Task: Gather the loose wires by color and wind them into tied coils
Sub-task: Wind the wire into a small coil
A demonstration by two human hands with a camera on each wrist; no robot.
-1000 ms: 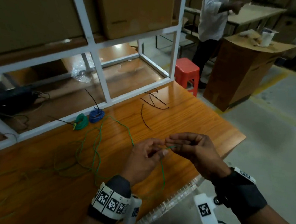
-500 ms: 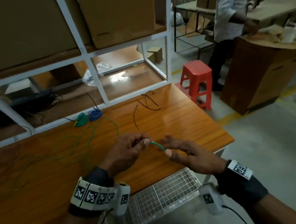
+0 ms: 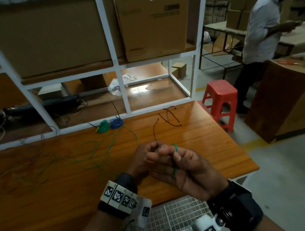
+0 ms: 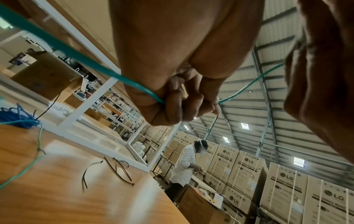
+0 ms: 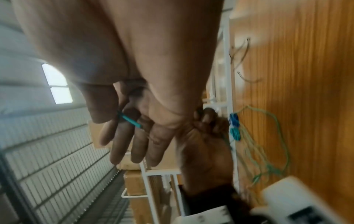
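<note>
A long green wire sprawls in loose loops over the left of the wooden table. Its near end rises to my hands, which are pressed together above the table's front edge. My left hand is a fist, and the left wrist view shows its curled fingers gripping the green wire. My right hand lies palm up against it. Its thumb pins the wire end on nearly straight fingers. A tied green coil and a blue coil rest by the rack.
Black ties lie at the table's far right. A white metal rack with cardboard boxes stands behind. A wire mesh basket hangs below the front edge. A red stool and a person are to the right.
My hands, apart with a short stretch of green wire between them, have closed together. The right hand has turned palm up, with the wire across its fingers.
</note>
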